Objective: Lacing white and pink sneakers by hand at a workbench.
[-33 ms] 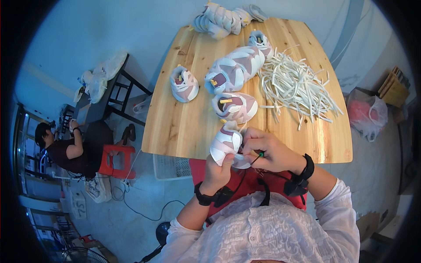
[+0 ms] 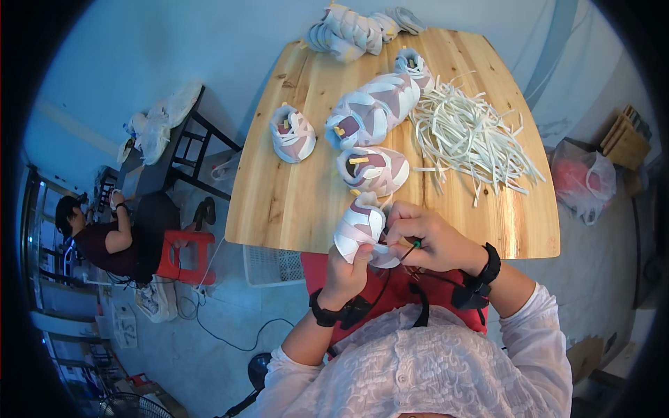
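Sneaker upper [image 2: 359, 226] clamped in the left hand [image 2: 346, 279] at the near edge of the table

Clock directions run from this white-and-mauve upper, twelve pointing to the far side. The left hand is closed on it from six o'clock, thumb pressed on the near side, the other fingers mostly hidden. The right hand [image 2: 435, 240], at three o'clock, is curled with fingertips bunched at the upper's edge; whether they pinch the upper itself cannot be told. A thin dark piece with a green end [image 2: 416, 244] shows against this hand. Each wrist wears a black strap [image 2: 490, 265].

The pale wooden table [image 2: 272, 202] has a second upper [image 2: 374, 171] just beyond, between twelve and one. At twelve lies a nested row of uppers [image 2: 373, 111], and farther out a heaped stack [image 2: 352, 31]. A laced upper [image 2: 293, 134] stands alone at eleven; a tangle of flat white laces [image 2: 481, 139] spreads at two.

Around the table, a white plastic basket [image 2: 273, 268] sits low at eight. A co-worker [image 2: 104, 240] in dark clothes is at nine, beside a red stool [image 2: 187, 256]. A clear bag with red contents [image 2: 584, 181] rests between two and three.
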`<state>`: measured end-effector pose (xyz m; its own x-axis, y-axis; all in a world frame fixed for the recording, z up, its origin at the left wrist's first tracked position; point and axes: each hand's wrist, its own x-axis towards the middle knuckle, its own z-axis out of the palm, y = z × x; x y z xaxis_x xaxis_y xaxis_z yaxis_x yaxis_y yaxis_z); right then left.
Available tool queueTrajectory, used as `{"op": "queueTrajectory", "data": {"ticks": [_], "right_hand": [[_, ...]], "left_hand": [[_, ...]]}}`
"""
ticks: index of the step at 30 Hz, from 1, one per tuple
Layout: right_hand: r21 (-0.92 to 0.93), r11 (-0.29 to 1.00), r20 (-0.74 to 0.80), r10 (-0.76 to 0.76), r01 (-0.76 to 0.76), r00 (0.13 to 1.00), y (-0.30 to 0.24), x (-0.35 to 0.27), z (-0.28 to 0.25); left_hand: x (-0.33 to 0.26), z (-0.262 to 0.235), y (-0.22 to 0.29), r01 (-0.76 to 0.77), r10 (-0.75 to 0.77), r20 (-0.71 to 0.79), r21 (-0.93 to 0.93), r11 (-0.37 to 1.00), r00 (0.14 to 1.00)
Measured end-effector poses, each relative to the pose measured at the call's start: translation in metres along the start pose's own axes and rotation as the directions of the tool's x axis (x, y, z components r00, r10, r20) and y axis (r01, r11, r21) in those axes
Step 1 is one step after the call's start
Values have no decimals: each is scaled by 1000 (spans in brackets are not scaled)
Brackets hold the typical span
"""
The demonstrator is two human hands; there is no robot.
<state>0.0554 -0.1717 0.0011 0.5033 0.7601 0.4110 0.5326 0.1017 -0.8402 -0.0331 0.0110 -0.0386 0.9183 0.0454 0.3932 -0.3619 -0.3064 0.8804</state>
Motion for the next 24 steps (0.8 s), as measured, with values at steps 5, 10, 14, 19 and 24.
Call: {"op": "queueTrajectory", "data": {"ticks": [5,10,14,19,24], "right_hand": [[-433,887,-156,102,-161,982,-19,10,-5],[-550,818,86,256,-168,963,-19,16,-13],[-457,849,114,353,-266,929,-7,15,-19],[-509,814,-127,249,-278,960,-6,8,-3],[-511,804,-224,217,-305,950,2,8,2]], "left_hand": [[3,-1,-1,-45,45,-65,-5,999,997],[9,2,5,-178,180,-14,87,980,984],[14,4,14,-83,80,86,38,996,993],[11,31,22,218,-229,-43,-173,960,973],[13,30,16,291,-291,3,-50,955,957]]}}
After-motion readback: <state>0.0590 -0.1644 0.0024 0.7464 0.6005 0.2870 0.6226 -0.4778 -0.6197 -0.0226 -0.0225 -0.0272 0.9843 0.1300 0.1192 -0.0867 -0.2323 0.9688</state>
